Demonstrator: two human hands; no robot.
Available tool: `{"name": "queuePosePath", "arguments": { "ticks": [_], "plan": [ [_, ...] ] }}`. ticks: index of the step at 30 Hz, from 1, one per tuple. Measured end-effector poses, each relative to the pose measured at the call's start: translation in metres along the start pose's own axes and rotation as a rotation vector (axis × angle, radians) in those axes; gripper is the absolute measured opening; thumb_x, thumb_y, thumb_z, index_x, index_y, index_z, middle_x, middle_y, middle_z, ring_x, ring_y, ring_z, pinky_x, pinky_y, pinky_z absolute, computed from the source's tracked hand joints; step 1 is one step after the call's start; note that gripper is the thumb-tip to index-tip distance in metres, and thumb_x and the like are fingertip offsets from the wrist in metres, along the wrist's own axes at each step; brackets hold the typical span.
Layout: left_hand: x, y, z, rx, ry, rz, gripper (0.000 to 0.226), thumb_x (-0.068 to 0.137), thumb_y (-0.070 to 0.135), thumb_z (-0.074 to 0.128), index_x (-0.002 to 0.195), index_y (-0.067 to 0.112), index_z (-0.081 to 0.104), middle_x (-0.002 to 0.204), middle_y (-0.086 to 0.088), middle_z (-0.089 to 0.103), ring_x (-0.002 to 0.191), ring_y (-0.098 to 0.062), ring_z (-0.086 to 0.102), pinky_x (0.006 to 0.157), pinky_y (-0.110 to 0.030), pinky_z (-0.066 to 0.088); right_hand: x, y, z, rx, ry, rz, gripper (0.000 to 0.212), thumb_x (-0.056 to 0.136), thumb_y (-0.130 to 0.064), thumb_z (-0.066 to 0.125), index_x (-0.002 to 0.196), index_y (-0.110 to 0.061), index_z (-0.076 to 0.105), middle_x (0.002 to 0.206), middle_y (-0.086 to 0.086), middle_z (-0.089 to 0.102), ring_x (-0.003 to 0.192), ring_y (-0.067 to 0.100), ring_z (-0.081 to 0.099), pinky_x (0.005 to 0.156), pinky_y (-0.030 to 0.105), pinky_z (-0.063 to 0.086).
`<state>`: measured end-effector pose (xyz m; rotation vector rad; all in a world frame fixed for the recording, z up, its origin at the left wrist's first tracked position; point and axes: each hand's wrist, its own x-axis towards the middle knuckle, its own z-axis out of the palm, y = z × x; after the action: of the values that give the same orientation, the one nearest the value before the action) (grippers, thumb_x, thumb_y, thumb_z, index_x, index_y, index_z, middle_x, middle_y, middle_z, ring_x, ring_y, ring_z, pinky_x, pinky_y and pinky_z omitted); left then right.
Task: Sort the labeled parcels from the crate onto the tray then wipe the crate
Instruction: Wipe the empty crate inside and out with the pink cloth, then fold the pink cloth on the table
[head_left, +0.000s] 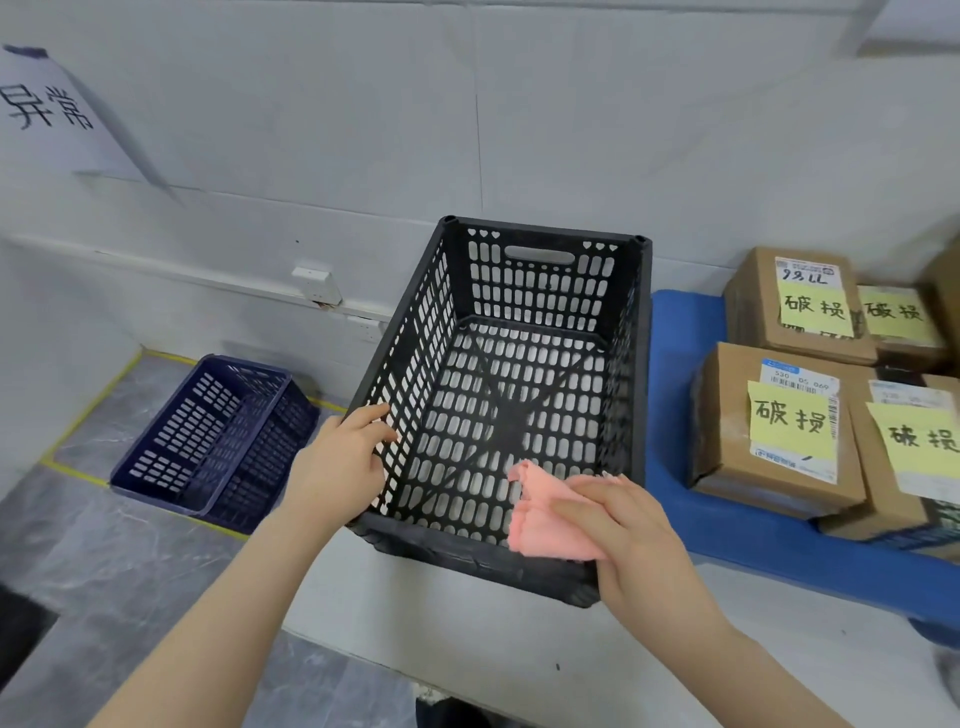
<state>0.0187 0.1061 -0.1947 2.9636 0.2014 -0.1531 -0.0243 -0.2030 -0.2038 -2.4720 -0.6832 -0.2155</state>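
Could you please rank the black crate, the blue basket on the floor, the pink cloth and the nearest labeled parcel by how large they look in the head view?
1. black crate
2. blue basket, though it sits farther away, so its true size is unsure
3. nearest labeled parcel
4. pink cloth

Cut off at the right edge: the blue plastic tray (670, 364) and the outermost brown cardboard parcels with yellow sticky notes (914, 447). Cropped at the left edge: a white paper sign with handwritten black characters (47, 111). Too small to read: print on the white shipping labels (800, 384). Hidden under a crumpled pink cloth (545, 525): part of the black perforated plastic crate's (519, 571) near rim.
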Motion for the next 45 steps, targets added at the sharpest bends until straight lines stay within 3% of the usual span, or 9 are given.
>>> {"name": "queuePosePath", "arguments": {
  "ticks": [6, 11, 16, 21, 25, 30, 33, 38, 45],
  "plan": [
    [0.010, -0.004, 0.000, 0.012, 0.010, -0.013, 0.035, 0.089, 0.011, 0.045, 0.115, 0.028, 0.062, 0.145, 0.019, 0.038, 0.123, -0.018, 0.039, 0.072, -0.037, 0.053, 0.025, 0.007, -0.003, 0.009, -0.049, -0.007, 0.058, 0.066, 0.006, 0.047, 0.115, -0.017, 0.068, 0.111, 0.001, 0.065, 0.104, 0.015, 0.047, 0.098, 0.030, 0.035],
    [0.006, 0.006, -0.002, 0.192, -0.013, 0.022, 0.036, 0.090, 0.017, 0.048, 0.124, 0.018, 0.059, 0.147, -0.001, 0.041, 0.129, -0.039, 0.034, 0.099, -0.049, 0.040, 0.037, -0.006, -0.036, 0.524, -0.212, 0.399, 0.053, 0.088, -0.002, 0.048, 0.121, -0.041, 0.059, 0.106, -0.019, 0.066, 0.094, -0.001, 0.059, 0.076, 0.016, 0.050],
    [-0.026, 0.078, -0.035, -0.294, 0.247, 0.104, 0.046, 0.086, 0.042, 0.034, 0.090, 0.011, 0.068, 0.100, -0.005, 0.066, 0.107, -0.031, 0.056, 0.093, -0.041, 0.041, 0.049, -0.028, -0.074, 0.863, -0.080, 0.519, 0.031, 0.096, -0.009, 0.048, 0.102, -0.035, 0.063, 0.091, -0.010, 0.071, 0.081, 0.001, 0.065, 0.062, 0.011, 0.050],
    [-0.055, 0.156, -0.089, -1.325, -0.437, -0.244, 0.053, 0.088, 0.062, 0.044, 0.113, 0.021, 0.066, 0.105, -0.005, 0.072, 0.095, -0.022, 0.069, 0.084, -0.044, 0.056, 0.033, -0.061, -0.088, 0.365, 0.059, 0.118, 0.049, 0.094, -0.006, 0.046, 0.126, -0.042, 0.055, 0.119, -0.013, 0.061, 0.110, 0.006, 0.055, 0.089, 0.023, 0.049],
    [-0.072, 0.162, -0.080, -1.703, -0.515, -0.171, 0.037, 0.092, 0.033, 0.051, 0.116, 0.006, 0.060, 0.110, -0.016, 0.067, 0.108, -0.034, 0.063, 0.089, -0.052, 0.052, 0.007, -0.062, -0.079, 0.139, -0.034, 0.008, 0.061, 0.086, -0.031, 0.057, 0.144, -0.028, 0.039, 0.148, -0.008, 0.034, 0.133, 0.011, 0.036, 0.106, 0.028, 0.037],
    [-0.086, 0.160, -0.072, -1.867, -0.531, -0.066, 0.033, 0.094, 0.013, 0.044, 0.125, 0.007, 0.054, 0.114, -0.011, 0.067, 0.104, -0.026, 0.064, 0.082, -0.043, 0.052, -0.023, -0.065, -0.099, 0.706, 0.320, 0.443, 0.064, 0.078, -0.048, 0.067, 0.137, -0.034, 0.045, 0.138, -0.016, 0.045, 0.126, 0.000, 0.044, 0.091, 0.016, 0.048],
    [-0.103, 0.170, -0.070, -1.867, -0.621, 0.041, 0.037, 0.091, 0.014, 0.047, 0.126, 0.007, 0.053, 0.118, -0.012, 0.066, 0.108, -0.028, 0.062, 0.084, -0.045, 0.052, -0.038, -0.054, -0.113, 0.878, 0.199, 0.659, 0.049, 0.078, -0.040, 0.075, 0.124, -0.038, 0.057, 0.120, -0.014, 0.061, 0.110, 0.007, 0.060, 0.086, 0.030, 0.054],
    [-0.136, 0.205, -0.041, -1.738, -0.727, 0.131, 0.046, 0.080, 0.010, 0.057, 0.126, 0.004, 0.054, 0.118, -0.015, 0.064, 0.105, -0.026, 0.062, 0.082, -0.041, 0.052, -0.093, -0.028, -0.149, 0.807, 0.269, 0.619, 0.003, 0.086, -0.016, 0.068, 0.088, -0.014, 0.068, 0.089, 0.001, 0.069, 0.084, 0.014, 0.063, 0.078, 0.034, 0.049],
    [-0.185, 0.247, 0.108, -1.747, -0.598, -0.269, 0.033, 0.088, -0.007, 0.049, 0.111, 0.014, 0.061, 0.107, -0.005, 0.068, 0.099, -0.018, 0.064, 0.087, -0.034, 0.054, -0.181, 0.056, -0.079, 0.229, 0.258, 0.531, 0.011, 0.086, -0.002, 0.064, 0.085, -0.013, 0.063, 0.101, -0.009, 0.059, 0.088, -0.003, 0.053, 0.075, 0.008, 0.038]
  ]
}}
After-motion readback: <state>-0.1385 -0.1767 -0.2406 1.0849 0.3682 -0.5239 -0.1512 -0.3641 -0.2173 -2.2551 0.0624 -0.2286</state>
